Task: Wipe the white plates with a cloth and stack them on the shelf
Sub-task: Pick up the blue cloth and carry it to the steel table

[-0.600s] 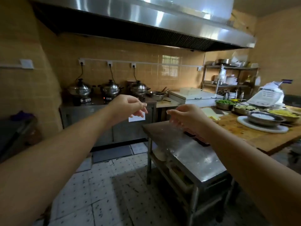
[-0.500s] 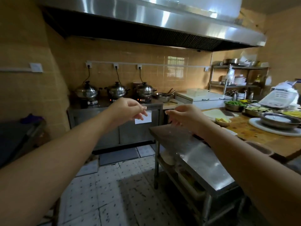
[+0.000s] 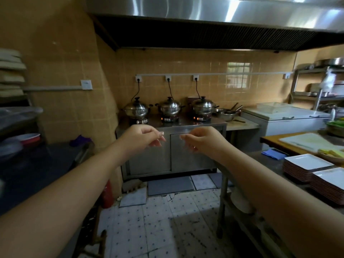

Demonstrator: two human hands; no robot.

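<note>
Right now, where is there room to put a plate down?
The steel table is bare between the blue cloth and the plate stacks. The freezer lid is bare right of its clear tray. The pots crowd their counter.

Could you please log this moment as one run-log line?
left hand: empty, loosely curled | right hand: empty, loosely curled | white plates: stacked on steel table, untouched | blue cloth: on table, untouched

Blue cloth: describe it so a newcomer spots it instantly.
Start at the steel table on the right. Beyond two stacks of white square plates, beside the wooden board's near edge, lies the blue cloth. It is the only blue, crumpled thing there.
</note>
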